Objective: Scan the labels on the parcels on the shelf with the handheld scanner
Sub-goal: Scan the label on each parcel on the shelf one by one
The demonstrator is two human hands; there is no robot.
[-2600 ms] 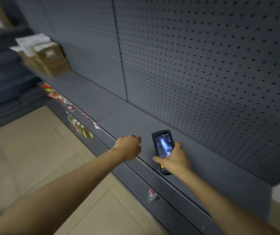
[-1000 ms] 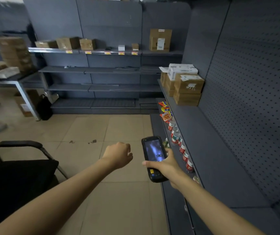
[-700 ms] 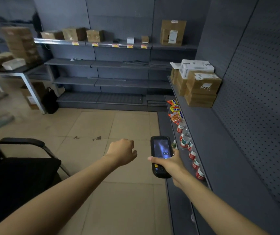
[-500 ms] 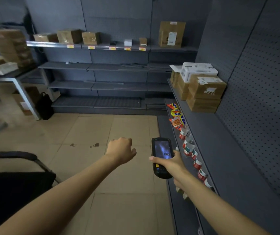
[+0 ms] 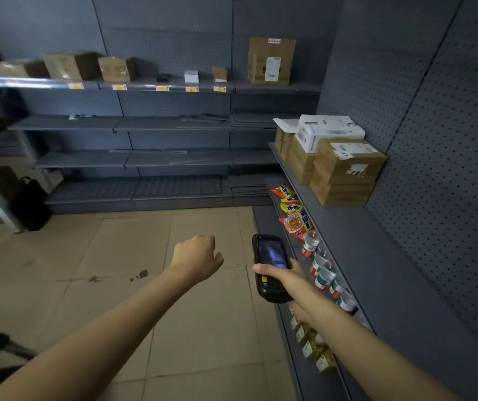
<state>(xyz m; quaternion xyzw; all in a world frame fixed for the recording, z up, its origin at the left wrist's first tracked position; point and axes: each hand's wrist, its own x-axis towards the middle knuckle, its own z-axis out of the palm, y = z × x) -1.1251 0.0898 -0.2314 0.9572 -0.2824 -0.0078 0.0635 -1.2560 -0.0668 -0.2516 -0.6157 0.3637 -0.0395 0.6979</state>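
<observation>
Nearest cam: right hand (image 5: pixel 285 280), fingers clamped on handheld scanner (image 5: pixel 271 266), screen lit, held over floor beside lower shelf w/ bottles (image 5: pixel 323 270) and snack packs (image 5: pixel 292 215). Left hand (image 5: pixel 196 257) empty, fingers curled in loose fist, nothing held. Parcels (image 5: pixel 344 172) stacked further along the right shelf (image 5: pixel 376 256), well apart from scanner; label on top box faces up. Risk: distance + dim light + steep angle => misread or no read. More boxes (image 5: pixel 271 60) on far wall shelf.
</observation>
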